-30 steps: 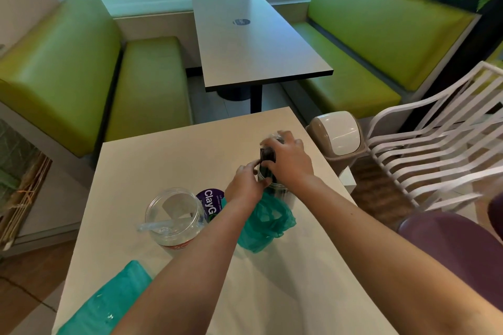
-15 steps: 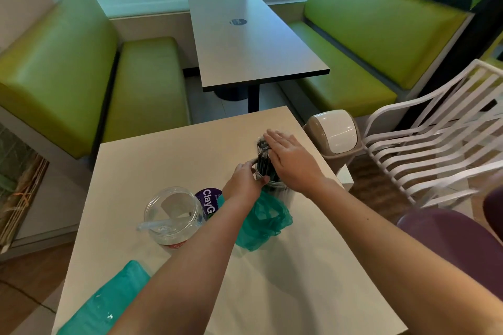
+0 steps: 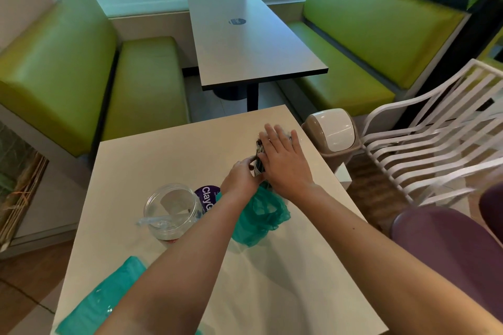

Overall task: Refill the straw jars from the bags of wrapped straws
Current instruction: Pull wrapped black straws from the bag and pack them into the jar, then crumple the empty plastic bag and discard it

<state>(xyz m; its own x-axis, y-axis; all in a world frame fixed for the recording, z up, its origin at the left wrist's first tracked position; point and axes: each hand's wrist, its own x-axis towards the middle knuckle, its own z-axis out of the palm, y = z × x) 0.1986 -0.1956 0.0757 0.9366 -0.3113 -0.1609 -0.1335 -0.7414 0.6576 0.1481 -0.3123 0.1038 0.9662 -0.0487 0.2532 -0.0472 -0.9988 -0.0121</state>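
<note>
A jar [image 3: 257,171] packed with dark wrapped straws [image 3: 259,150] stands near the right edge of the cream table [image 3: 163,160]. My right hand [image 3: 283,160] lies flat, fingers straight, across the tops of the straws. My left hand [image 3: 241,178] grips the jar's side from the left. A crumpled teal bag [image 3: 262,216] lies just in front of the jar. A second clear jar [image 3: 172,211] stands open at the left with one clear wrapped straw [image 3: 152,221] across it. Another teal bag [image 3: 100,299] lies at the near left corner.
A purple lid [image 3: 208,196] lies between the two jars. A small swing-top bin [image 3: 333,130] stands right of the table, beside a white slatted chair [image 3: 435,130] and a purple seat [image 3: 449,242]. Green benches [image 3: 81,68] and a grey table [image 3: 245,43] stand beyond.
My right hand has gone from curled over the straw tops to flat with straight fingers on them. My left hand stays on the jar.
</note>
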